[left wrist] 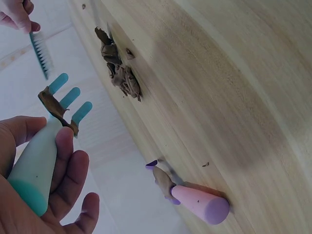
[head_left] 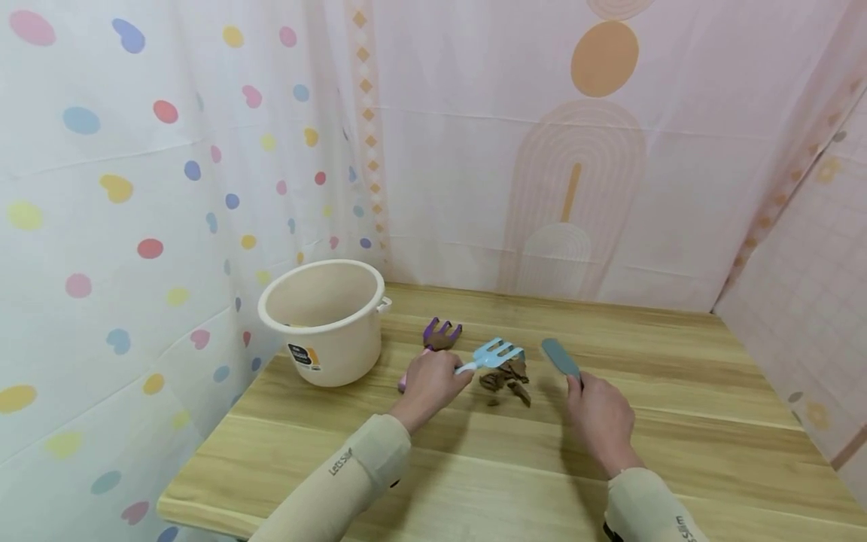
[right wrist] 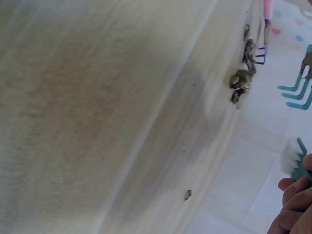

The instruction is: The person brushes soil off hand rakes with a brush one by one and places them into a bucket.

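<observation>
My left hand point(head_left: 433, 380) grips the handle of a light blue hand rake point(head_left: 497, 354). In the left wrist view, brown material point(left wrist: 53, 105) clings across the base of the tines. My right hand point(head_left: 603, 418) holds a teal brush point(head_left: 561, 356), whose white bristles point(left wrist: 44, 51) show in the left wrist view. Between the two tools, a small heap of crumpled brown pieces point(head_left: 518, 391) lies on the table. Behind the left hand lies a second hand rake point(left wrist: 200, 202), with a pink handle and purple tines and a brown piece on its head; the left hand partly hides it in the head view.
A cream bucket point(head_left: 339, 354) with a label stands at the table's left. Small brown crumbs point(right wrist: 187, 195) are scattered on the wooden table point(head_left: 677, 376). Patterned curtains point(head_left: 447, 188) hang behind the table and at both sides.
</observation>
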Action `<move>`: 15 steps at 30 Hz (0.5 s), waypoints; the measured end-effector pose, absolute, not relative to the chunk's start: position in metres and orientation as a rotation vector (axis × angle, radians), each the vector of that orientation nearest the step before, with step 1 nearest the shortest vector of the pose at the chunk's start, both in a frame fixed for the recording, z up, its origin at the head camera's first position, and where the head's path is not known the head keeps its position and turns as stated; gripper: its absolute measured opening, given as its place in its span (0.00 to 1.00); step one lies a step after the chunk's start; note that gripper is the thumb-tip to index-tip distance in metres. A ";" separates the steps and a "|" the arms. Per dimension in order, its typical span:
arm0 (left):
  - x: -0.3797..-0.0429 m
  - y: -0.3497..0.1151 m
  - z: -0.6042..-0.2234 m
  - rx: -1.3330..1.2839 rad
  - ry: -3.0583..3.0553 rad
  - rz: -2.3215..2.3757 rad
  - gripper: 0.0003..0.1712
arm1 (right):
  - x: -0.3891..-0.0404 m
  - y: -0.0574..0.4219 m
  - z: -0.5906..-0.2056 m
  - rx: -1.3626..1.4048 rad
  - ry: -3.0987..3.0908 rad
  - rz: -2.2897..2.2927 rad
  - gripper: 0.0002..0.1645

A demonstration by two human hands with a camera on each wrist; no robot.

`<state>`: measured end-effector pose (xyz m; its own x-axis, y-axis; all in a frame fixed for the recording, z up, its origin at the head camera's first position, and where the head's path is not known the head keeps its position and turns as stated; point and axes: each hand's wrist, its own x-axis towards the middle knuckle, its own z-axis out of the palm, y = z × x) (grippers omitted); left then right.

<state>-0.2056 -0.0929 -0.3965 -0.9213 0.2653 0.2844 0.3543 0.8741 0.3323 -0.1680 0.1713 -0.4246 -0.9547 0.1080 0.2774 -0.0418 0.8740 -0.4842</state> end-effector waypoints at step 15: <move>-0.203 -0.090 -0.389 -0.357 -2.918 -0.957 0.13 | -0.163 0.154 -0.408 -0.013 -2.558 0.820 0.22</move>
